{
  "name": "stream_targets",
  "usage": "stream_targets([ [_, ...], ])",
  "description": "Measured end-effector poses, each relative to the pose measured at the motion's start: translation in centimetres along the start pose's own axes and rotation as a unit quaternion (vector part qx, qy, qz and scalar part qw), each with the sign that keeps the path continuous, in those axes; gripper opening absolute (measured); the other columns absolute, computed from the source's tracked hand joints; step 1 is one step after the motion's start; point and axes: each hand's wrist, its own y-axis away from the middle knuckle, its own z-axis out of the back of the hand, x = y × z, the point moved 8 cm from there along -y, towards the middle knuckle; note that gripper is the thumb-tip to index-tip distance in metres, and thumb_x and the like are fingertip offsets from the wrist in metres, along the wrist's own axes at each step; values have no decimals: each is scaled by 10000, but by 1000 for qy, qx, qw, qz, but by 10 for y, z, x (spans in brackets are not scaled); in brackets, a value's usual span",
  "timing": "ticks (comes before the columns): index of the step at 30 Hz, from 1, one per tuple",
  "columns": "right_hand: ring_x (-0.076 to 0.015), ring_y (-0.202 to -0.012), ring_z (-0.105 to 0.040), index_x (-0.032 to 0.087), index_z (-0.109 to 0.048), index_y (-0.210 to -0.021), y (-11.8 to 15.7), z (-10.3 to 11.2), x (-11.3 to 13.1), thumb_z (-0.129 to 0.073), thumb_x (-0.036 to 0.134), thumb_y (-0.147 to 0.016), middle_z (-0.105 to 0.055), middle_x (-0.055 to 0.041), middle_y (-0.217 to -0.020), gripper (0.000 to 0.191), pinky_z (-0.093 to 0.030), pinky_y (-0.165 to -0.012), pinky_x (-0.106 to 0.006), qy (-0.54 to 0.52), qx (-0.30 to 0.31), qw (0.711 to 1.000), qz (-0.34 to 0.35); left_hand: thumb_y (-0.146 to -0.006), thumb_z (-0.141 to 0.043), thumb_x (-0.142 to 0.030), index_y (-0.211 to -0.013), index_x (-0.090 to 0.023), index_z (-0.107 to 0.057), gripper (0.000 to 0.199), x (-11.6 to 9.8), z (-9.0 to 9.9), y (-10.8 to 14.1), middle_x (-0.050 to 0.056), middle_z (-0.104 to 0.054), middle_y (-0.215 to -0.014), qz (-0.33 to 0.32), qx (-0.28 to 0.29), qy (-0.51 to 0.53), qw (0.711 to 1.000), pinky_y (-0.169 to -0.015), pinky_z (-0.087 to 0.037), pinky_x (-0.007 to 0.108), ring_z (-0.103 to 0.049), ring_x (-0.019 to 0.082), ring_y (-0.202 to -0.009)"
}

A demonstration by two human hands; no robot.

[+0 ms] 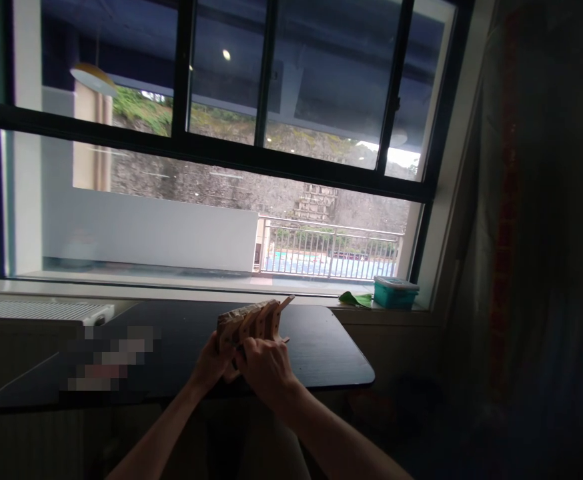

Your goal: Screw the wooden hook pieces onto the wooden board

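Observation:
A small wooden model, built of several upright brown slats with a rough pale top, is held tilted above the dark table. My left hand grips its left end, fingers closed around the edge. At the near side, my right hand has its fingers curled against the model's lower part. A thin strip of wood sticks out at the model's upper right. The fingertips of both hands are partly hidden, and what lies between them is too dark to make out.
A blurred patch covers something on the table's left. On the window sill stand a teal lidded box and a green leaf. A white radiator is at the left, below the large window. A curtain hangs at the right.

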Motion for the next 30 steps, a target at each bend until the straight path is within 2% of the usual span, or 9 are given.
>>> stream_targets([
  [3, -267, -709, -670, 82, -650, -837, -6, 0, 19, -487, 222, -894, -695, -158, -779, 223, -495, -629, -356, 91, 43, 993, 59, -548, -574, -349, -797, -182, -565, 300, -1, 1, 1, -2, -652, -653, 10, -5, -6, 1000, -571, -498, 287, -615, 209, -659],
  [6, -266, -711, -670, 83, -649, -854, -7, 0, 21, -465, 229, -905, -698, -149, -782, 241, -487, -613, -347, 85, 55, 994, 52, -539, -585, -340, -801, -184, -562, 306, 1, 0, 1, -8, -650, -652, 16, 0, 4, 1000, -567, -497, 287, -615, 209, -654],
  [12, -222, -741, -656, 180, -676, -777, 0, 0, -17, -499, 361, -879, -705, -78, -757, 273, -441, -649, -286, -48, -2, 994, -101, -553, -657, -396, -894, -186, -566, 411, 2, -3, 1, 10, -675, -769, 2, 23, 44, 999, -642, -525, 302, -639, 218, -729],
  [15, -185, -690, -634, 173, -678, -678, 2, -16, -40, -497, 377, -875, -678, -56, -688, 336, -421, -605, -243, -159, -8, 970, -185, -553, -670, -390, -890, -175, -569, 412, 2, -4, 1, 10, -659, -751, 3, 23, 58, 998, -622, -520, 300, -633, 207, -694],
  [18, -155, -618, -606, 163, -663, -606, 1, -24, -48, -493, 380, -872, -626, -29, -583, 383, -410, -571, -218, -239, -10, 948, -208, -537, -676, -370, -856, -171, -571, 390, 1, -3, 1, 8, -650, -732, 1, 12, 62, 998, -616, -511, 297, -625, 199, -678],
  [21, -179, -665, -627, 173, -681, -664, 0, -14, -42, -506, 364, -865, -663, -40, -636, 328, -430, -618, -246, -197, -2, 964, -180, -533, -673, -382, -826, -177, -566, 374, 1, -2, 1, 1, -646, -711, -2, 6, 51, 999, -616, -511, 299, -621, 197, -670],
  [25, -234, -763, -660, 179, -674, -871, -3, 4, -15, -569, 324, -830, -714, -71, -789, 184, -456, -696, -316, -27, 16, 997, -70, -540, -642, -401, -840, -183, -558, 380, 2, -3, 0, 6, -654, -733, -1, 12, 43, 999, -640, -518, 309, -623, 207, -708],
  [28, -241, -741, -668, 125, -651, -864, -4, 0, 4, -490, 222, -879, -707, -120, -798, 189, -470, -675, -324, 61, 47, 997, 11, -538, -621, -365, -843, -184, -561, 359, 2, -1, 0, 9, -658, -742, 8, 7, 33, 999, -646, -518, 312, -626, 211, -716],
  [30, -247, -723, -669, 101, -646, -865, -4, -6, 9, -439, 200, -904, -701, -151, -806, 233, -478, -640, -326, 76, 62, 995, 28, -543, -611, -356, -816, -189, -558, 324, 2, 0, 1, 4, -656, -716, 16, 2, 26, 1000, -623, -518, 312, -626, 211, -696],
])
